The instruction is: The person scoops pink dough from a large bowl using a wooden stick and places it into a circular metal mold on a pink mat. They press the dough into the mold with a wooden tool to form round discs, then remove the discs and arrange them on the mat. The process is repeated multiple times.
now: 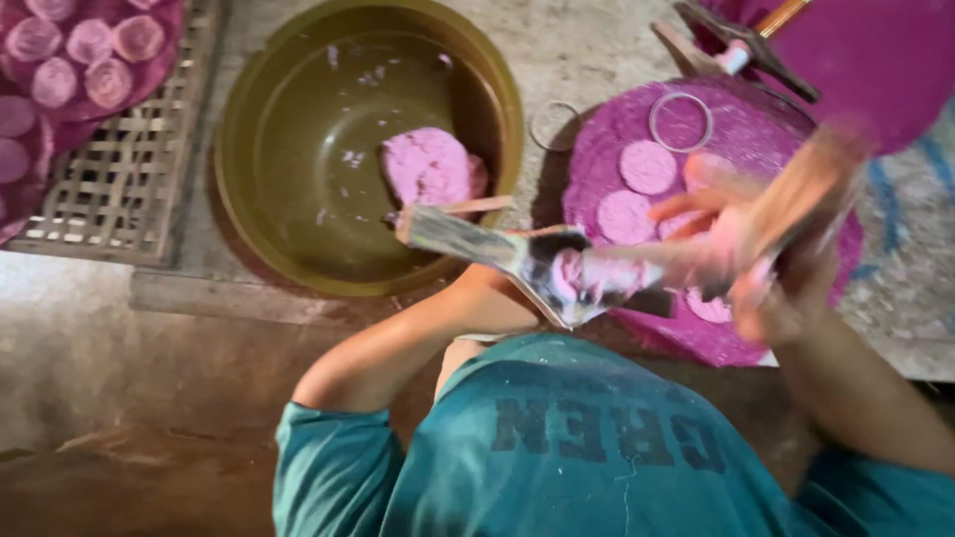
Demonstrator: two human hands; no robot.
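Left hand [532, 261] closed around flat scraper [477, 237] smeared with pink dough [587, 273]; right hand's [766, 254] grip blurred, cannot tell.

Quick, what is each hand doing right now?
Left hand: mostly hidden behind the flat scraper; grip cannot be told.
Right hand: blurred, closed around a wooden handle.

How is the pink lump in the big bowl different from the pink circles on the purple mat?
The pink lump is one thick, bumpy heap, while the pink circles are several thin, flat rounds. The lump sits inside the brown bowl; the circles lie spread on the purple mat. The lump has no neat shape; the circles have tidy round edges. Both look like the same pink stuff.
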